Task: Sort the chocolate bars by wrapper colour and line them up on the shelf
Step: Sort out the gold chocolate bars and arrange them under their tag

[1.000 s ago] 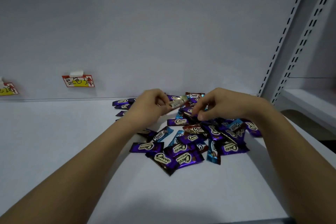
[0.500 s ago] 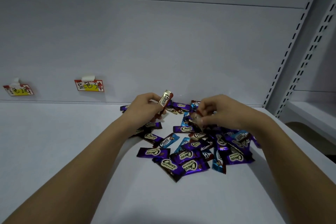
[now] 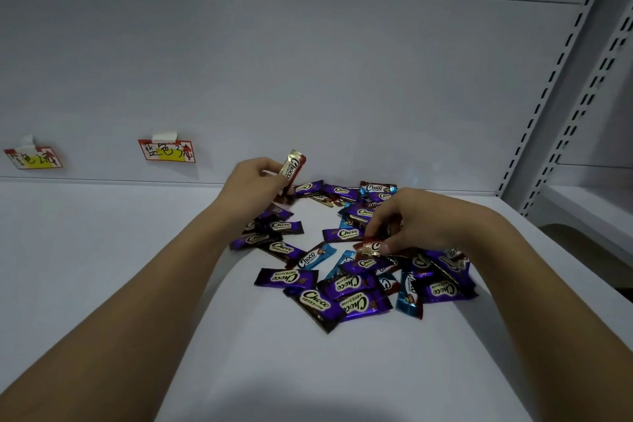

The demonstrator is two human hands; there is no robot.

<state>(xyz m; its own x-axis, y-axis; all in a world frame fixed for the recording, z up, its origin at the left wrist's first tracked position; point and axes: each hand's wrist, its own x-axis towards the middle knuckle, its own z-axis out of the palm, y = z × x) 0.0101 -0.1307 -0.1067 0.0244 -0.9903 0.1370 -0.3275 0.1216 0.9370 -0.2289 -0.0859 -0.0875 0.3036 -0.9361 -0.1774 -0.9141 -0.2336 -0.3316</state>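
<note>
Your left hand (image 3: 251, 188) pinches a red-and-gold bar (image 3: 294, 166) upright, raised above the white shelf (image 3: 102, 250). Your right hand (image 3: 416, 221) pinches another red bar (image 3: 371, 247) at its fingertips, low over the loose pile of glossy purple and blue bars (image 3: 346, 281) lying just below and between both hands.

Two bare forearms, left hand (image 3: 251, 187) and right hand (image 3: 416, 221) without sleeves, rings or watch
</note>
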